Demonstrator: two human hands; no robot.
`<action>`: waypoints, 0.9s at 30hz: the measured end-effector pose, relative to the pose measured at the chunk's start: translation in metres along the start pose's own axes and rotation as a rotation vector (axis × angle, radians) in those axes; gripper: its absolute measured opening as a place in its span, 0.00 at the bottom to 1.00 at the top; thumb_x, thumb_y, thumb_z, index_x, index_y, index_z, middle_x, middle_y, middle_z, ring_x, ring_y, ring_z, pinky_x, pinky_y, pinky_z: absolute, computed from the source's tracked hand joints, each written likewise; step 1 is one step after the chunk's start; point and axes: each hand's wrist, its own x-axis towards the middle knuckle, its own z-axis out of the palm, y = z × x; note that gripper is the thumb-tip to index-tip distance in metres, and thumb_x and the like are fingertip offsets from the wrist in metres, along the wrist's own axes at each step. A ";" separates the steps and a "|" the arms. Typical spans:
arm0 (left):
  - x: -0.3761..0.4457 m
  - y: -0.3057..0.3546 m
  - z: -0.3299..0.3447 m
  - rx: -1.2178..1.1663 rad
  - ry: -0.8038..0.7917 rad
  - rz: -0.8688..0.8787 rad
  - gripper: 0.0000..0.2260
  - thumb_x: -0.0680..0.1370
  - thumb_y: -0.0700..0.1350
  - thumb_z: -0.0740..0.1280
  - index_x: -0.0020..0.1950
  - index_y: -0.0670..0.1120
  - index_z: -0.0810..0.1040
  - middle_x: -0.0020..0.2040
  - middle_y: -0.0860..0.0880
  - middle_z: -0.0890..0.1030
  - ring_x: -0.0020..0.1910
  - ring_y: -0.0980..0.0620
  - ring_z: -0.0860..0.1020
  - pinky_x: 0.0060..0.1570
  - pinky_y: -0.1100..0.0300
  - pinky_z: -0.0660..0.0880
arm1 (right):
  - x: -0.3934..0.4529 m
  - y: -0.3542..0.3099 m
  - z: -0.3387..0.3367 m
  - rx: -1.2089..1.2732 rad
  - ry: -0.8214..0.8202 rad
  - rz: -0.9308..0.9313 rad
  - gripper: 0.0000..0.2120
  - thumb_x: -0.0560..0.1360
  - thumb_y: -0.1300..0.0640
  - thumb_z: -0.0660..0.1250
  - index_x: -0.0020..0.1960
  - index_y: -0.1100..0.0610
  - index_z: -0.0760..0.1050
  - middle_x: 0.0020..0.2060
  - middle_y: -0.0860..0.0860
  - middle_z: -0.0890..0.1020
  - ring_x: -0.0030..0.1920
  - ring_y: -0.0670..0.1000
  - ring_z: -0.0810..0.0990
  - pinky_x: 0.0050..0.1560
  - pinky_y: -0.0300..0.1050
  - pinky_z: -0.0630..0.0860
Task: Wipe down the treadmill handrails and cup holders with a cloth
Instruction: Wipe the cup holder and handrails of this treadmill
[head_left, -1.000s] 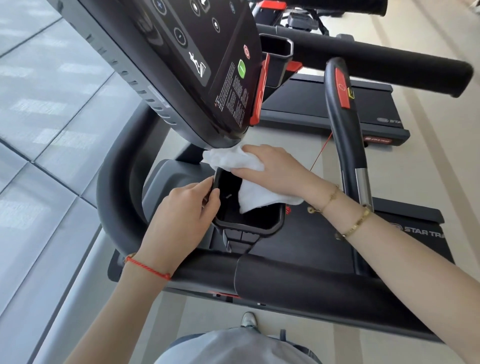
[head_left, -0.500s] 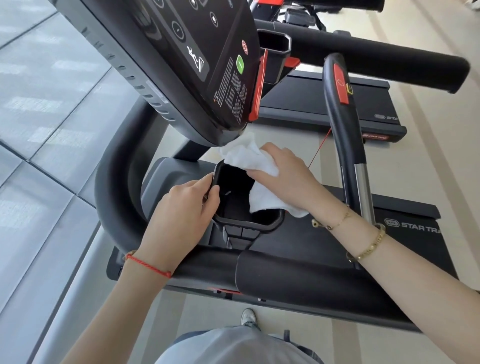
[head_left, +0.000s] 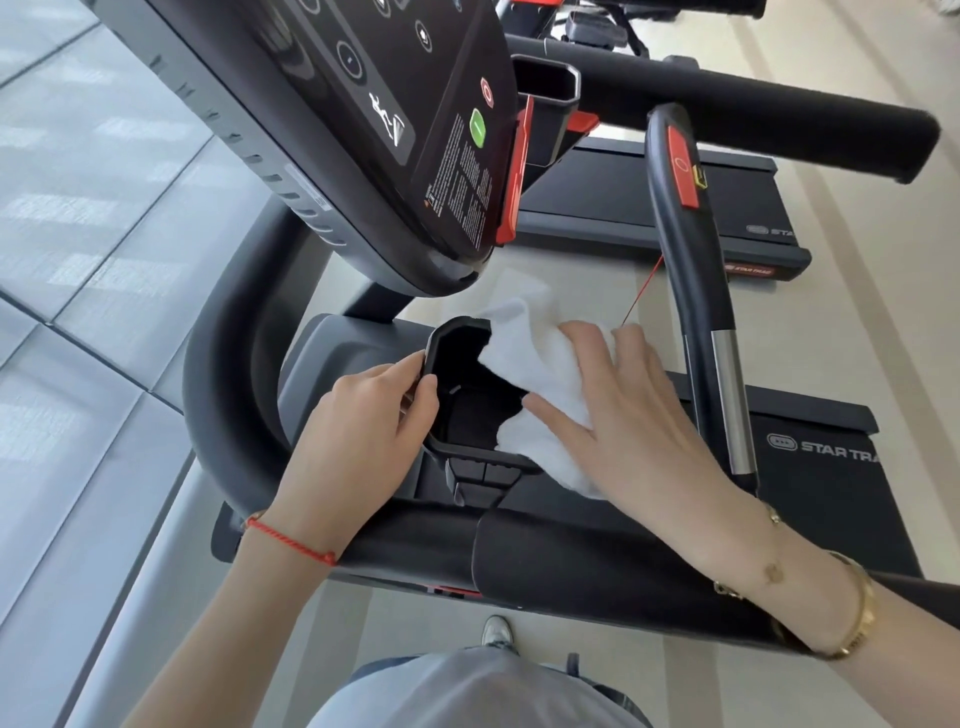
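Note:
A black cup holder sits under the treadmill console, near the middle of the view. My left hand pinches its left rim between thumb and fingers. A white cloth is draped over the holder's right rim and hangs partly inside. My right hand lies on the cloth with fingers spread, pressing it against the right rim. The near black handrail runs across below both hands, and its curved left part bends up beside my left wrist.
The tilted console overhangs the cup holder closely. An upright grip bar with a red strip and a metal sensor stands right of my right hand. A second cup holder and far handrail lie beyond. The belt deck is below.
My right hand has slid with the cloth from inside the cup holder toward its right rim and flattened out. My left hand stays on the left rim.

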 end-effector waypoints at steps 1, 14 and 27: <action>0.000 0.000 0.000 -0.009 -0.003 -0.004 0.12 0.81 0.51 0.57 0.52 0.48 0.78 0.34 0.51 0.79 0.34 0.49 0.78 0.36 0.50 0.77 | 0.003 -0.002 -0.004 -0.048 0.021 -0.051 0.26 0.77 0.38 0.56 0.69 0.50 0.61 0.54 0.51 0.65 0.53 0.53 0.67 0.54 0.46 0.69; -0.001 0.002 -0.002 -0.001 -0.001 0.007 0.14 0.81 0.47 0.59 0.38 0.43 0.69 0.31 0.50 0.72 0.30 0.45 0.70 0.32 0.46 0.72 | 0.056 -0.022 -0.004 -0.176 -0.367 -0.485 0.18 0.75 0.50 0.66 0.64 0.48 0.70 0.41 0.48 0.66 0.42 0.52 0.69 0.36 0.44 0.60; 0.002 0.004 -0.003 -0.010 -0.027 -0.015 0.12 0.81 0.49 0.58 0.50 0.44 0.78 0.38 0.50 0.78 0.37 0.46 0.77 0.39 0.47 0.76 | 0.061 -0.001 -0.017 0.217 -0.520 -0.423 0.22 0.72 0.40 0.67 0.64 0.35 0.64 0.59 0.37 0.70 0.58 0.38 0.71 0.54 0.34 0.68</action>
